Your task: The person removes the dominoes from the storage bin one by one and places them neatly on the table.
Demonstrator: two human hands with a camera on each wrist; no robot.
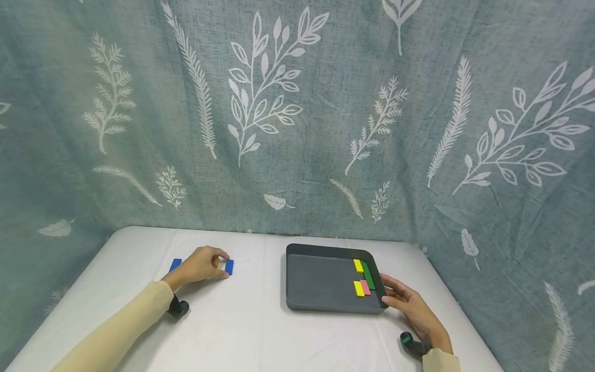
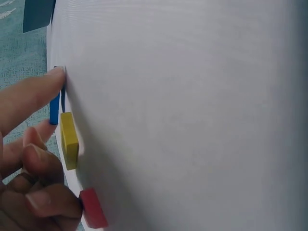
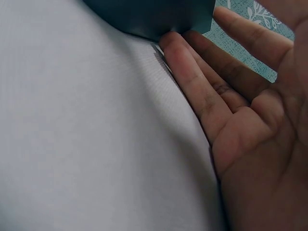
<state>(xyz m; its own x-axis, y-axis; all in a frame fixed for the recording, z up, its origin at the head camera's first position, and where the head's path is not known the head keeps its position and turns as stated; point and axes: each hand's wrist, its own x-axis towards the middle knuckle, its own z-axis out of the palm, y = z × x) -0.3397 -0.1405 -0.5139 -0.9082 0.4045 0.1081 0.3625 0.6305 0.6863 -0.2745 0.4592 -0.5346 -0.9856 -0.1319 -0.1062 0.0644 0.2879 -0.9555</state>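
My left hand point(image 1: 197, 266), arm stretched forward, pinches a blue block point(image 1: 230, 267) between thumb and finger, left of the tray point(image 1: 321, 281). Right hand point(image 1: 416, 308): fingers loosely extended, touching its right side.

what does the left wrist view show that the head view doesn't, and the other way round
Only the left wrist view: a red block on the table, close to the curled fingers.

Only the head view: the right hand at the tray's right side, the green, pink and two yellow pieces inside it, and another blue piece beside the left forearm.

Both: the left hand pinching a blue block, a yellow block, only a sliver from the head, and the white table.
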